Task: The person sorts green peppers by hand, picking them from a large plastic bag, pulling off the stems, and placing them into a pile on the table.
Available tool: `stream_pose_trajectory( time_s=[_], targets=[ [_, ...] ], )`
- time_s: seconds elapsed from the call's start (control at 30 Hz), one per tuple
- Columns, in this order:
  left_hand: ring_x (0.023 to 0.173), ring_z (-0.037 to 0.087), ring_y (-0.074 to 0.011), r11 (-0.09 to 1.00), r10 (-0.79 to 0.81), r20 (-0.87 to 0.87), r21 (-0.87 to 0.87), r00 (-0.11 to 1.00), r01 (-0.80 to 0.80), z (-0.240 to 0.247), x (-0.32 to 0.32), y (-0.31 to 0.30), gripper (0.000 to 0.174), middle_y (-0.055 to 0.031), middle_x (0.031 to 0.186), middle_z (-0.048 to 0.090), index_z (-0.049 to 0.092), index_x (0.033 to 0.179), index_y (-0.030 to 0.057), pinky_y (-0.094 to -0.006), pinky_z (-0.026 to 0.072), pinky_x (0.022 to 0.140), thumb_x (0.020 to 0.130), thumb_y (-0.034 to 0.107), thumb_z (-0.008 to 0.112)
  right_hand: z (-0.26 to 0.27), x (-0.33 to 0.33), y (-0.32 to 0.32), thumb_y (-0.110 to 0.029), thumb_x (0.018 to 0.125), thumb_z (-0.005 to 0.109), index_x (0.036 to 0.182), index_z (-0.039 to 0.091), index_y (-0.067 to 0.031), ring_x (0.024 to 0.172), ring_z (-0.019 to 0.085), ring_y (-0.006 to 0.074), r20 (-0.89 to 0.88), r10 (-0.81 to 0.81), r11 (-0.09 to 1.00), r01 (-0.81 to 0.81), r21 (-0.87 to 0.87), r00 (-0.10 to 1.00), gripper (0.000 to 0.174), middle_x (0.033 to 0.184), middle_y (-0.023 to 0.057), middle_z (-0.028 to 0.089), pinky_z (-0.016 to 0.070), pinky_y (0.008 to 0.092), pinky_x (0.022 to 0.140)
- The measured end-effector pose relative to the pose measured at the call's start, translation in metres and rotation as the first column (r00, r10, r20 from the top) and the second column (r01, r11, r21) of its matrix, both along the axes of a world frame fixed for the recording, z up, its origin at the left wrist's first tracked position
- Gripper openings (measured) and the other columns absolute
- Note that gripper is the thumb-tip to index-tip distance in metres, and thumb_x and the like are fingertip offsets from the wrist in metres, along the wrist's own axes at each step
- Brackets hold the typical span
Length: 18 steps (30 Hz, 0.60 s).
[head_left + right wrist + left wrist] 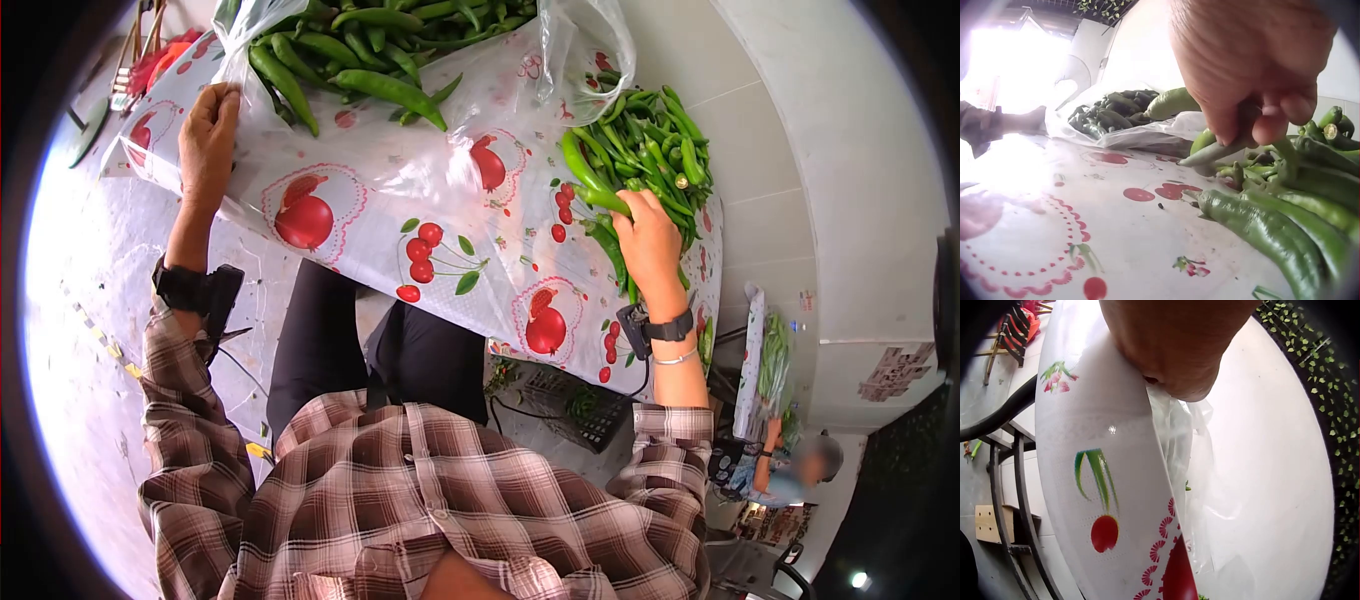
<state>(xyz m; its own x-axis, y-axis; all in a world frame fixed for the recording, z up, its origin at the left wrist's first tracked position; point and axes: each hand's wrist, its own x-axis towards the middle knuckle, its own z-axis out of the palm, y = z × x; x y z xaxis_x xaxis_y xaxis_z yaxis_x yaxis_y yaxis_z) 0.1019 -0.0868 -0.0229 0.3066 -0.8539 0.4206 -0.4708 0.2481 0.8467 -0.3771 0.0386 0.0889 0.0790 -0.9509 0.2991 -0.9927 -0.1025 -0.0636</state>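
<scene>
My left hand (208, 145) grips the gathered edge of a clear plastic bag (238, 40) at the table's left side; in the left wrist view the fingertips are hidden behind the hand. Inside the bag lies a heap of long green peppers (385, 90). On the right, my right hand (650, 245) holds green peppers (588, 168) between thumb and fingers, over the edge of a loose pile of green peppers (650, 140). The right wrist view shows one held pepper (1213, 152) under the fingertips and a paler one (1172, 103) sticking out behind the hand.
A white tablecloth (390, 200) with red fruit prints covers the table. Below its near edge stands a dark plastic crate (570, 400). Another person (785, 470) is at the far right beside a second table with greens (772, 360). A metal chair frame (1019, 506) stands at the left.
</scene>
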Motion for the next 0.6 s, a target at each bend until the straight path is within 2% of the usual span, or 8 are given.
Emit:
stream_pose_trajectory(
  time_s=[0.07,0.2,0.27,0.33,0.4,0.53,0.57,0.6],
  targets=[
    [0.078,0.057,-0.0109,1.0,-0.004,-0.013,-0.003,1.0,0.004,0.0,-0.001,-0.001,0.025,-0.0052,0.086,0.066,0.064,0.105,0.0018,-0.0261,0.046,0.075,0.094,0.023,0.055,-0.005,0.003,-0.009,-0.017,0.083,0.064,0.101,0.064,-0.0061,0.085,0.062,0.0363,-0.052,-0.052,0.998,0.053,0.021,0.997,0.021,0.096,0.0096,0.064,0.0489,0.0425,0.07],
    [0.077,0.057,-0.0108,0.999,0.031,-0.003,-0.011,1.0,-0.031,0.003,-0.003,0.003,0.026,-0.0053,0.086,0.066,0.064,0.105,0.001,-0.0263,0.0462,0.074,0.094,0.023,0.056,-0.007,-0.006,-0.014,-0.019,0.082,0.065,0.099,0.066,-0.0065,0.083,0.063,0.0357,-0.045,-0.028,0.994,0.032,0.1,0.999,0.021,0.092,0.011,0.064,0.0483,0.0422,0.068],
    [0.078,0.058,-0.0107,1.0,0.018,0.014,-0.001,1.0,-0.018,0.003,-0.003,0.003,0.027,-0.0054,0.087,0.067,0.063,0.106,0.0006,-0.0262,0.0465,0.075,0.094,0.024,0.056,-0.001,-0.007,-0.012,-0.021,0.081,0.066,0.097,0.066,-0.0056,0.079,0.063,0.0367,0.06,-0.074,0.987,0.064,0.147,0.995,0.022,0.087,0.013,0.066,0.0479,0.0422,0.066],
    [0.079,0.058,-0.0105,1.0,0.013,-0.016,0.0,1.0,-0.013,0.001,-0.003,0.002,0.027,-0.0052,0.087,0.067,0.063,0.106,0.0007,-0.026,0.0465,0.076,0.094,0.024,0.056,0.005,-0.009,-0.011,-0.02,0.082,0.067,0.1,0.067,-0.0046,0.074,0.064,0.0339,0.102,-0.125,0.979,0.106,0.176,0.987,0.024,0.083,0.0154,0.067,0.0488,0.0391,0.066],
    [0.079,0.058,-0.0104,1.0,0.007,-0.04,-0.003,0.999,-0.007,0.001,-0.003,0.002,0.027,-0.0051,0.088,0.067,0.063,0.106,0.0007,-0.0259,0.0465,0.076,0.094,0.024,0.056,0.01,-0.018,-0.012,-0.019,0.082,0.067,0.104,0.066,-0.0038,0.073,0.066,0.0289,0.258,-0.102,0.984,0.06,0.167,0.961,0.026,0.082,0.0162,0.068,0.0495,0.0352,0.068],
    [0.079,0.055,-0.0079,0.999,0.002,-0.034,-0.034,0.999,-0.003,0.001,-0.004,0.003,0.027,-0.0018,0.088,0.064,0.063,0.107,0.0008,-0.0233,0.0446,0.075,0.095,0.023,0.055,0.018,-0.022,-0.022,-0.018,0.082,0.067,0.108,0.065,-0.0021,0.07,0.066,0.024,0.295,-0.152,0.984,0.117,0.133,0.943,0.03,0.08,0.0148,0.069,0.0492,0.0333,0.067],
    [0.079,0.052,-0.0057,0.999,-0.01,-0.041,-0.035,0.999,0.009,0.001,-0.004,0.003,0.026,0.0009,0.089,0.062,0.063,0.109,0.0008,-0.0212,0.0428,0.074,0.096,0.022,0.055,0.028,-0.011,-0.024,-0.018,0.083,0.067,0.11,0.065,-0.002,0.068,0.065,0.0235,0.217,-0.268,0.952,0.223,0.212,0.939,0.032,0.076,0.0136,0.068,0.0486,0.0345,0.065],
    [0.079,0.052,-0.0057,0.999,-0.006,-0.04,-0.036,0.999,0.005,0.001,-0.004,0.002,0.026,0.0009,0.089,0.062,0.063,0.109,0.0008,-0.0212,0.0428,0.074,0.096,0.022,0.055,0.028,-0.011,-0.028,-0.018,0.083,0.067,0.11,0.065,-0.002,0.068,0.065,0.0235,0.217,-0.264,0.953,0.219,0.211,0.94,0.032,0.076,0.0136,0.068,0.0486,0.0345,0.065]
  ],
)
